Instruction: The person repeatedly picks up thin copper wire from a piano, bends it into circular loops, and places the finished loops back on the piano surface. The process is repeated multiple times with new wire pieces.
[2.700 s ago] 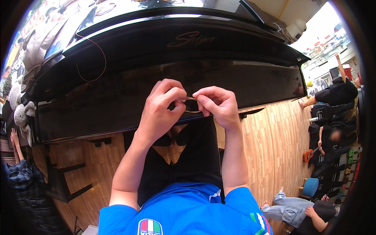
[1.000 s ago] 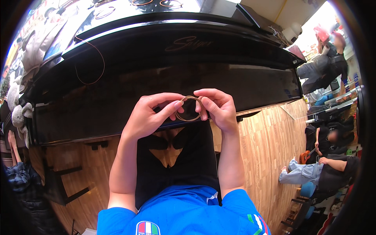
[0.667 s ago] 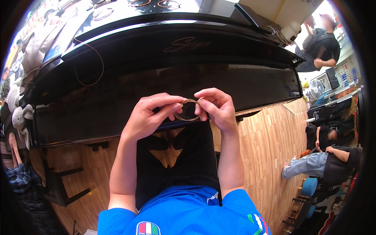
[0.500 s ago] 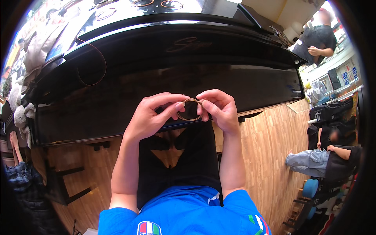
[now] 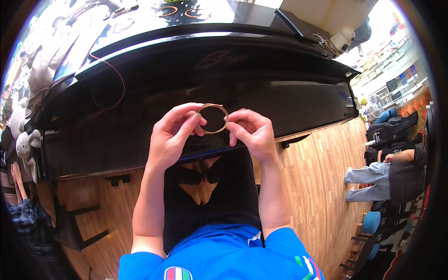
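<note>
A thin coil of brass-coloured wire [image 5: 226, 112], wound into a ring, is held up between my hands in front of a glossy black piano [image 5: 163, 88]. My left hand [image 5: 170, 135] pinches the ring's left side between thumb and fingers. On the opposite side, the thumb and fingertips of my right hand [image 5: 254, 135] close on the ring's edge. The ring is seen nearly face-on, its middle open.
More wire rings [image 5: 198, 14] lie on the piano's top, and a loose wire [image 5: 124, 84] hangs down its front at left. A grey plush toy [image 5: 23, 144] is at the left end. One person [image 5: 373, 179] stands at right near a blue stool [image 5: 371, 222]; another person's arm [image 5: 18, 179] shows at far left.
Both hands have shifted slightly left and up with the coil. The ring has turned more face-on and looks rounder. The person at upper right has mostly gone out of view.
</note>
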A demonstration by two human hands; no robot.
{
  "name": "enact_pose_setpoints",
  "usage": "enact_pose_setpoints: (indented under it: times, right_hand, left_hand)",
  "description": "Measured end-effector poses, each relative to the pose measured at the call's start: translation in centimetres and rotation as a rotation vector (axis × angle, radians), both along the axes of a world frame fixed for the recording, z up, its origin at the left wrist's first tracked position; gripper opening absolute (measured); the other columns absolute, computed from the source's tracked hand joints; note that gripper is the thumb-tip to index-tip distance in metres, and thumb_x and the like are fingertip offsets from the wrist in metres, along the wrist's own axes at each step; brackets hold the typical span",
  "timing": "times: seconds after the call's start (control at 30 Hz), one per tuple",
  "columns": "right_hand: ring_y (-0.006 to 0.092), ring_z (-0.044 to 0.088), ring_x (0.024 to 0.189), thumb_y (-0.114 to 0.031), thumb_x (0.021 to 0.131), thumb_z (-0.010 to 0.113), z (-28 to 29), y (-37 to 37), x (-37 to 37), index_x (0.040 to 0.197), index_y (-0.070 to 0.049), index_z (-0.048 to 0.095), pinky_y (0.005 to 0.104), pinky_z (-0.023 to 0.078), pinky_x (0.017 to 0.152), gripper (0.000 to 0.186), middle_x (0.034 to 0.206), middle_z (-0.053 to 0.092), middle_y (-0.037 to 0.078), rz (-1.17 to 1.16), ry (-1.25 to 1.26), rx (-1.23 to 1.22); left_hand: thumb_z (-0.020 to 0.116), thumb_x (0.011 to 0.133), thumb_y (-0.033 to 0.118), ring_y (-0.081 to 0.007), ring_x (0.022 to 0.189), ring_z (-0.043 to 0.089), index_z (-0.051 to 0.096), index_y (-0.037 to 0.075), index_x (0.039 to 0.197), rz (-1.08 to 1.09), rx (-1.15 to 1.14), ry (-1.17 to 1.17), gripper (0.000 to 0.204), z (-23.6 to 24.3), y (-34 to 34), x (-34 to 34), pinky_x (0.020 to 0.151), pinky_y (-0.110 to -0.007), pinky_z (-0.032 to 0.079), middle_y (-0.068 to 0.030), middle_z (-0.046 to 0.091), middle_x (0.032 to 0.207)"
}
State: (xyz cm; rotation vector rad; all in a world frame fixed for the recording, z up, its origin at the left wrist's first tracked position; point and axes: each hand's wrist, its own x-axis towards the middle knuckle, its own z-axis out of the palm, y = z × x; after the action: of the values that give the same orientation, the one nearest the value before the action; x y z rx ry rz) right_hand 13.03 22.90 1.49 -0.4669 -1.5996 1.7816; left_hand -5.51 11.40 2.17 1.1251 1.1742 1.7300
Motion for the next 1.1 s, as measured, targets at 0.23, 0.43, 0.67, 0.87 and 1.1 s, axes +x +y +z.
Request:
enact_pose_setpoints:
  times: [0.23,0.43,0.67,0.87,1.1]
  right_hand:
    - [0.0086,0.065,0.065,-0.005,0.092,0.068,0.0,-0.7,-0.3,0.102,0.002,0.069,0.0213,0.054,0.062,0.012,0.083,0.07,0.005,-0.11,0.013,0.019]
    - [0.0083,0.065,0.065,-0.008,0.093,0.067,0.0,-0.8,-0.6,0.099,0.002,0.069,0.0211,0.053,0.061,0.012,0.081,0.069,0.005,-0.195,0.016,0.052]
    - [0.0104,0.065,0.064,-0.009,0.094,0.065,2.1,0.8,2.2,0.1,0.002,0.069,0.0228,0.053,0.058,0.013,0.081,0.068,0.007,-0.439,0.096,0.057]
    - [0.0129,0.066,0.065,-0.017,0.094,0.066,7.4,9.8,9.1,0.1,0.003,0.069,0.0242,0.053,0.053,0.021,0.082,0.068,0.008,-0.797,0.128,0.165]
    - [0.0128,0.068,0.068,-0.017,0.094,0.066,11.7,22.3,15.5,0.099,0.002,0.069,0.0244,0.055,0.053,0.02,0.082,0.069,0.006,-1.072,-0.031,0.238]
  left_hand:
    - [0.062,0.096,0.004,-0.0136,0.084,0.066,0.061,-0.001,0.12,0.006,0.017,0.001,0.024,0.3,0.1,0.6,0.076,-0.026,0.053,-0.009,0.069,0.097]
    - [0.059,0.099,0.012,-0.0132,0.083,0.066,0.055,0.001,0.129,0.092,-0.004,0.092,0.032,0.9,0.3,1.4,0.075,-0.024,0.05,-0.0096,0.067,0.107]
    - [0.059,0.098,0.008,-0.0126,0.085,0.066,0.052,0.001,0.131,0.102,0.01,0.097,0.035,0.0,0.6,0.8,0.073,-0.024,0.05,-0.0084,0.064,0.109]
    - [0.061,0.097,0.007,-0.0117,0.082,0.064,0.056,0.001,0.125,0.088,-0.014,0.065,0.03,0.0,0.2,1.0,0.074,-0.024,0.051,-0.0057,0.064,0.099]
    - [0.061,0.097,0.008,-0.0118,0.079,0.063,0.058,0.001,0.122,0.09,-0.048,0.128,0.026,0.1,0.5,1.4,0.073,-0.024,0.053,-0.0063,0.065,0.094]
